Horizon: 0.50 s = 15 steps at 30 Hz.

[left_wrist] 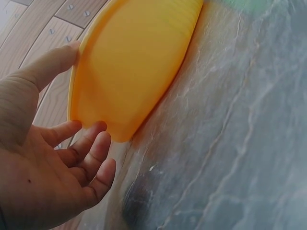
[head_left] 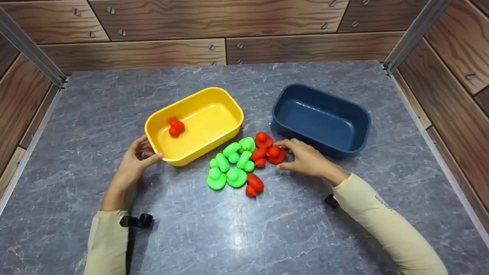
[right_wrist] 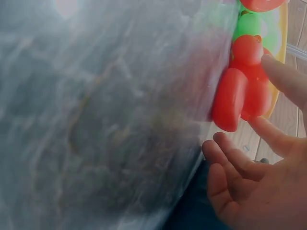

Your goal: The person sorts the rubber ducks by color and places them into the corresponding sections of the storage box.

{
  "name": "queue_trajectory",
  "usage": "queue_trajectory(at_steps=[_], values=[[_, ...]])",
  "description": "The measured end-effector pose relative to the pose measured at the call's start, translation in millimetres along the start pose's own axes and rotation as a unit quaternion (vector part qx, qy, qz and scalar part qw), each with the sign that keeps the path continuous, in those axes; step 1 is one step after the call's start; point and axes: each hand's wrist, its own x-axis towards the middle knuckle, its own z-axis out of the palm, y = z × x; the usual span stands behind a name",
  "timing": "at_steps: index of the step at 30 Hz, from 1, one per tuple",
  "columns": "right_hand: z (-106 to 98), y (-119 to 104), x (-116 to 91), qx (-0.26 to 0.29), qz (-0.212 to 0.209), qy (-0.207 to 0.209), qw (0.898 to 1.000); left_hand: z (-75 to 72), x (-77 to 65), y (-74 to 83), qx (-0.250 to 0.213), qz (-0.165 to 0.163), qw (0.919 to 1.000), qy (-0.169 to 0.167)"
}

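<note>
My left hand holds the near-left end of a yellow bin, thumb at the rim and fingertips against the outer wall. One red rubber duck, slightly blurred, lies inside that bin. Between the bins is a cluster of green rubber ducks and red ones. My right hand reaches to the cluster's right side, thumb and index finger spread beside a red rubber duck. In the right wrist view the index fingertip is right at the red ducks, and the other fingers are loosely bent.
A dark blue bin stands at the right, just beyond my right hand. Another red duck lies at the cluster's near edge. Wood-patterned panels wall the grey marbled table at the back and sides.
</note>
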Motion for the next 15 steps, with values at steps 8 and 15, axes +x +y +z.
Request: queue_trajectory(at_steps=[8,15], values=[[0.6,0.6,3.2,-0.01,0.008,-0.003,1.0,-0.1,0.0,0.7,0.0,-0.001,1.0,0.003],[2.4,-0.7,5.6,-0.018,0.021,-0.002,1.0,0.0,-0.4,1.2,0.006,-0.003,1.0,0.001]])
